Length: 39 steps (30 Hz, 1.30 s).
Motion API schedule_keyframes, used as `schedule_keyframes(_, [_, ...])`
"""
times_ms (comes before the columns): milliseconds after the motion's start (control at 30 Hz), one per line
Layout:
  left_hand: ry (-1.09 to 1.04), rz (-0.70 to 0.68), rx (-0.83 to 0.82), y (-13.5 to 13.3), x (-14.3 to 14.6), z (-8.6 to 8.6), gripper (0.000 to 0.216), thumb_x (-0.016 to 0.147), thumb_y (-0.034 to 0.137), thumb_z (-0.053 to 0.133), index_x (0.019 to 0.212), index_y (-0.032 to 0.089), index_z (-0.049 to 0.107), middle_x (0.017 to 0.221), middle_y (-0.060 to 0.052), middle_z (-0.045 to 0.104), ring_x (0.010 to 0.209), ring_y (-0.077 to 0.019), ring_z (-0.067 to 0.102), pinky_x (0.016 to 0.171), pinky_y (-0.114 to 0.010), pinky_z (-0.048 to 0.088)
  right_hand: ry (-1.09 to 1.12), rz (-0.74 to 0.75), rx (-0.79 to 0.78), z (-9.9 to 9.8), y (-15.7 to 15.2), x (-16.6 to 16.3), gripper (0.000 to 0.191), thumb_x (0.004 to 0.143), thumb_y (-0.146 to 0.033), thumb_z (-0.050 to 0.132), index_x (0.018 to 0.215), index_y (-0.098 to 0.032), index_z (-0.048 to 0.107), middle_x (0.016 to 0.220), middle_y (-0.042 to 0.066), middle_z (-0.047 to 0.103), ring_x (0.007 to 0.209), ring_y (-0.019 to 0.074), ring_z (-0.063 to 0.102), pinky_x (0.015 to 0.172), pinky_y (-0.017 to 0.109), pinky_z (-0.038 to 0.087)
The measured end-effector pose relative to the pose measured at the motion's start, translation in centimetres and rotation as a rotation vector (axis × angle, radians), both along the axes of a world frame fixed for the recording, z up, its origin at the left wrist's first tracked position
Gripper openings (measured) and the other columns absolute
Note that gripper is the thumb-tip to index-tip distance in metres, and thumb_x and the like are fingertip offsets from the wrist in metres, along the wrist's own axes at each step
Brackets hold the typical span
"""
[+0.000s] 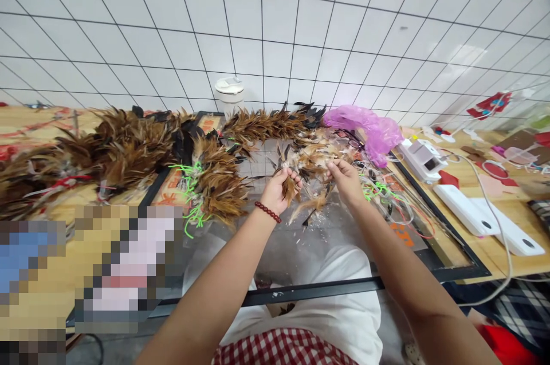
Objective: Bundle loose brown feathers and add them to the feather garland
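My left hand [281, 186], with a red bead bracelet on its wrist, is closed round a small bunch of brown feathers [290, 186]. Beside it my right hand [344, 179] pinches more feathers from a loose pile [315, 160] just beyond my fingers; a few pale ones hang below it. Both hands work over a glass-topped, black-framed table [309, 290]. Long strings of brown and black feathers [129, 150] stretch across the table to the left and behind the hands.
A white lidded cup [229, 94] stands by the tiled wall. A pink plastic bag [365, 127] lies right of the pile. White devices [481, 210] with a cable rest on the wooden bench at right. Green ties [191, 193] tangle among the feathers.
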<state>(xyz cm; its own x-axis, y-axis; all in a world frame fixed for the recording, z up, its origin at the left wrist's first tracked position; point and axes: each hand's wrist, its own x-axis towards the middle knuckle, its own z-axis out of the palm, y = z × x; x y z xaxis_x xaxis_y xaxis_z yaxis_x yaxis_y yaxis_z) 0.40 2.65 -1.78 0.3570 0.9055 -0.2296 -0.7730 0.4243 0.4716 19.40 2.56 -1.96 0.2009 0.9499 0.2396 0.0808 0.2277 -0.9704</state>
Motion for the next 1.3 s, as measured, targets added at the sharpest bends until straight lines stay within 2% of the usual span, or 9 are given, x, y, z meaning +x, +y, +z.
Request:
schedule_keyframes(133, [-0.002,0.003,-0.012,0.1,0.0,0.0,0.024,0.092,0.018,0.049,0.069,0.015,0.051,0.064,0.0,0.053,0.06,-0.0097,0.057,0.063,-0.025,0.053,0.111,0.042,-0.001,0.3,0.1,-0.2,0.04,0.065,-0.047,0.077,0.093,-0.021,0.067,0.074,0.0,0.068,0.064,0.0127,0.058,0.067,0.029,0.047])
schedule_keyframes(267, [0.017,-0.002,0.0,-0.1,-0.1,0.1,0.024,0.093,0.019,0.048,0.069,0.015,0.051,0.064,0.0,0.052,0.059,-0.0098,0.057,0.062,-0.025,0.052,0.142,0.071,0.003,0.1,0.0,-0.1,0.037,0.062,-0.042,0.079,0.091,-0.021,0.069,0.079,0.002,0.071,0.068,0.0138,0.061,0.067,0.029,0.048])
schedule_keyframes(367, [0.059,0.012,0.043,-0.2,0.0,0.2,0.023,0.091,0.022,0.053,0.07,0.015,0.051,0.064,0.001,0.052,0.059,-0.0097,0.057,0.061,-0.024,0.052,-0.094,0.086,0.043,0.1,-0.3,0.2,0.025,0.074,-0.041,0.069,0.087,-0.02,0.07,0.072,0.001,0.068,0.063,0.0139,0.059,0.063,0.029,0.047])
schedule_keyframes(467, [0.115,0.046,0.1,-0.2,0.2,0.2,0.021,0.089,0.025,0.057,0.072,0.015,0.051,0.065,0.001,0.055,0.06,-0.0093,0.059,0.063,-0.024,0.053,-0.497,0.152,0.22,0.9,-1.0,0.5,0.017,0.086,-0.03,0.056,0.088,-0.02,0.07,0.077,0.003,0.067,0.069,0.0148,0.06,0.072,0.032,0.048])
schedule_keyframes(600, [0.198,0.02,0.093,-0.4,0.5,0.1,0.021,0.086,0.027,0.063,0.074,0.014,0.052,0.072,-0.001,0.063,0.066,-0.0109,0.065,0.07,-0.027,0.056,-0.759,0.335,0.436,2.3,-2.1,-0.1,0.026,0.09,-0.019,0.046,0.089,-0.023,0.072,0.089,0.006,0.066,0.086,0.017,0.061,0.081,0.033,0.048])
schedule_keyframes(700, [0.337,-0.007,0.137,-0.8,1.0,0.2,0.023,0.083,0.029,0.066,0.071,0.013,0.053,0.067,-0.001,0.063,0.058,-0.0099,0.062,0.06,-0.024,0.054,-0.849,0.362,0.48,2.6,-2.6,-1.0,0.035,0.088,-0.012,0.041,0.097,-0.024,0.073,0.094,0.007,0.066,0.09,0.0174,0.062,0.083,0.033,0.049])
schedule_keyframes(867, [0.569,-0.068,0.294,-1.4,1.9,-0.1,0.024,0.082,0.033,0.066,0.071,0.014,0.055,0.053,0.001,0.058,0.045,-0.0099,0.056,0.048,-0.021,0.046,-0.89,0.166,0.409,1.5,-2.8,-1.6,0.035,0.09,-0.015,0.044,0.115,-0.023,0.067,0.099,0.008,0.072,0.094,0.0203,0.066,0.086,0.035,0.05])
schedule_keyframes(1067, [0.642,-0.069,0.409,-1.6,2.2,-0.7,0.029,0.082,0.032,0.066,0.063,0.014,0.054,0.049,0.004,0.05,0.041,-0.0063,0.048,0.046,-0.019,0.04,-0.861,0.017,0.333,1.2,-3.1,-1.8,0.035,0.091,-0.025,0.052,0.124,-0.024,0.061,0.097,0.007,0.075,0.092,0.0225,0.068,0.086,0.037,0.051])
schedule_keyframes(1300, [0.325,-0.057,0.293,-0.9,1.1,0.0,0.023,0.084,0.031,0.065,0.071,0.014,0.055,0.06,0.002,0.054,0.054,-0.0095,0.058,0.056,-0.022,0.049,-0.943,-0.171,0.306,0.9,-1.9,-0.1,0.039,0.09,-0.023,0.049,0.128,-0.02,0.057,0.115,0.011,0.068,0.098,0.0245,0.065,0.09,0.04,0.05])
